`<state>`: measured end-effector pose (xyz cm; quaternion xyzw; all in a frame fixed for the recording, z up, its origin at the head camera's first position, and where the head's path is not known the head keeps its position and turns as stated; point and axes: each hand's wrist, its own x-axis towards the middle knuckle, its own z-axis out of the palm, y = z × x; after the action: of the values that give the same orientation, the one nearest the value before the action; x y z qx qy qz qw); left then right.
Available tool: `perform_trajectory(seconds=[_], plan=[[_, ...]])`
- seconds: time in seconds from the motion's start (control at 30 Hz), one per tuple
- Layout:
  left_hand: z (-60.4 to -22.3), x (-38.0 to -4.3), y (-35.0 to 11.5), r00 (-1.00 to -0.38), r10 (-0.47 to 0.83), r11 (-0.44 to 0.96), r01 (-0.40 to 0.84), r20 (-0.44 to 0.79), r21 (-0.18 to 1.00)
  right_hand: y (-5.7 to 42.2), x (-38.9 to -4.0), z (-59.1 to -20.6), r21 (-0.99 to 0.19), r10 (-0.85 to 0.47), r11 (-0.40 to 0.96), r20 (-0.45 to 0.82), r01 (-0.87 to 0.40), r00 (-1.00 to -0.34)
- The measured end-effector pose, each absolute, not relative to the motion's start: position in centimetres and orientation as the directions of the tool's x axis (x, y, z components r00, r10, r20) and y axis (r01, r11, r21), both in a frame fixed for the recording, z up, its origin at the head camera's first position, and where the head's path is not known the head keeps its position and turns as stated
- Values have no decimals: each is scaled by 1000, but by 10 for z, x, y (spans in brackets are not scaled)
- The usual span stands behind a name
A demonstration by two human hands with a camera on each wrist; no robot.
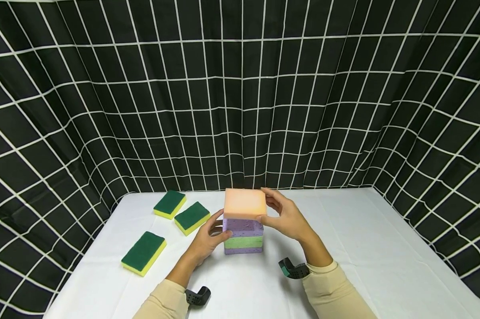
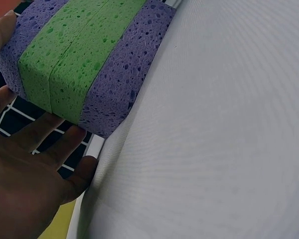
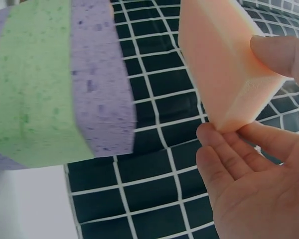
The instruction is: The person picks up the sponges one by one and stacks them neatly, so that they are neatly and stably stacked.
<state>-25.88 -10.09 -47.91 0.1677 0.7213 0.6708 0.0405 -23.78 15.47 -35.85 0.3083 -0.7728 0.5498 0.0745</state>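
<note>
My right hand [image 1: 289, 219] pinches a peach-orange sponge [image 1: 245, 203] by its right end, with the thumb in front and the fingers behind. In the right wrist view, a gap shows between this sponge [image 3: 222, 64] and the stack. Under it stands an upright stack of porous sponges, with a purple sponge [image 1: 243, 227] on top, green [image 1: 243, 242] in the middle and purple [image 1: 243, 250] at the bottom. A seam splits the green layer [image 2: 74, 59] in the left wrist view. My left hand [image 1: 205, 241] rests at the stack's left side, its thumb at the upper purple sponge and its fingers loosely extended.
Left of the stack, a green-and-yellow scouring sponge [image 1: 169, 204] lies at the back, a second scouring sponge [image 1: 192, 217] beside it, and a third scouring sponge [image 1: 144, 252] nearer the front. All are on the white-covered table [image 1: 363, 248]. A black gridded curtain [image 1: 240, 97] surrounds it.
</note>
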Motion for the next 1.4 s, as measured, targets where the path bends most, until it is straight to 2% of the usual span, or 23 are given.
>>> perform_trajectory(seconds=[0.57, 1.1, 1.4], plan=[[-479, -259, -102, -941, 299, 28, 175, 159, 984, 150, -242, -375, -820, -412, 252, 390, -514, -824], [-478, -259, -103, -942, 294, 47, 185, 163, 982, 152, -246, -385, -823, -455, 268, 350, -501, -819], [-447, -242, -101, -936, 325, 67, 168, 138, 983, 152, -247, -388, -822, -452, 306, 318, -479, -834]])
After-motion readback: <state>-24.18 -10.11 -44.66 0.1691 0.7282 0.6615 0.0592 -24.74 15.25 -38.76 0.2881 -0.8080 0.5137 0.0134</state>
